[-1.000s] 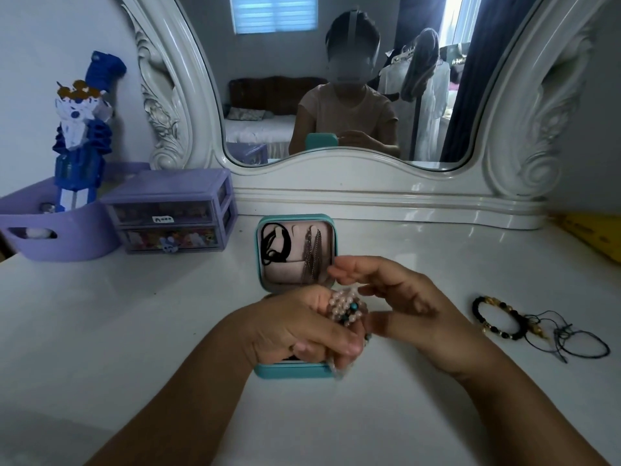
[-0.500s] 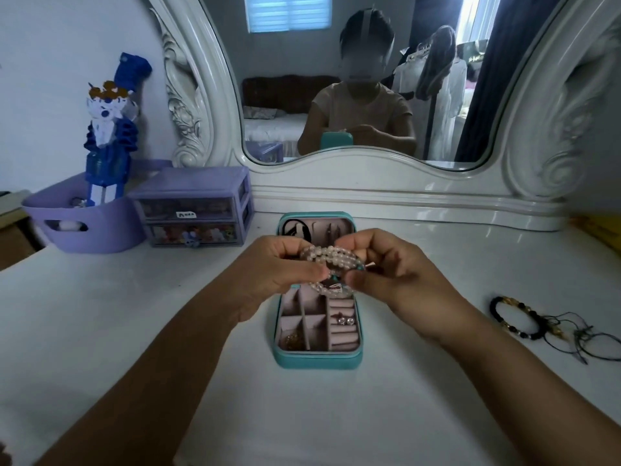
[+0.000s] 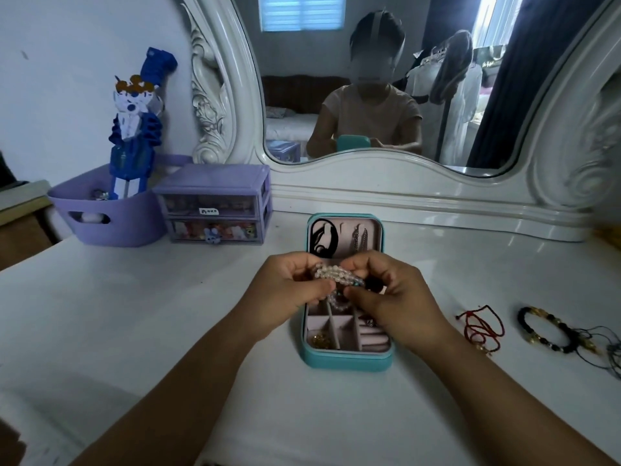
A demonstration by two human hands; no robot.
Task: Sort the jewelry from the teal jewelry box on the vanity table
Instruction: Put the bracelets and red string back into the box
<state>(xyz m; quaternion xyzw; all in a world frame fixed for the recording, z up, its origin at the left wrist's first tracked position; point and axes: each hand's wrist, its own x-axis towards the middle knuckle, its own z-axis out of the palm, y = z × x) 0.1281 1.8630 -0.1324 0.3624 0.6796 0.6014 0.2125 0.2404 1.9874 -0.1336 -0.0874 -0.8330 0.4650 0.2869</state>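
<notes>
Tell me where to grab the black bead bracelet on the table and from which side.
Pinch the beaded loop of the black bead bracelet from above, probably at its left arc: it lies flat, and its cords trail right toward the thin strings.

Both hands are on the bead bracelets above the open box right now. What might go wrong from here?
1. Both the left hand and the right hand pinch the tangled pearl bracelets; pulling them apart could snap a strand.
2. They hang right over the open teal jewelry box, so loose beads or a dropped bracelet may land in its compartments with unsorted pieces.
3. The red cord bracelet and black bead bracelet lie close by the right forearm, which might sweep them together.
</notes>
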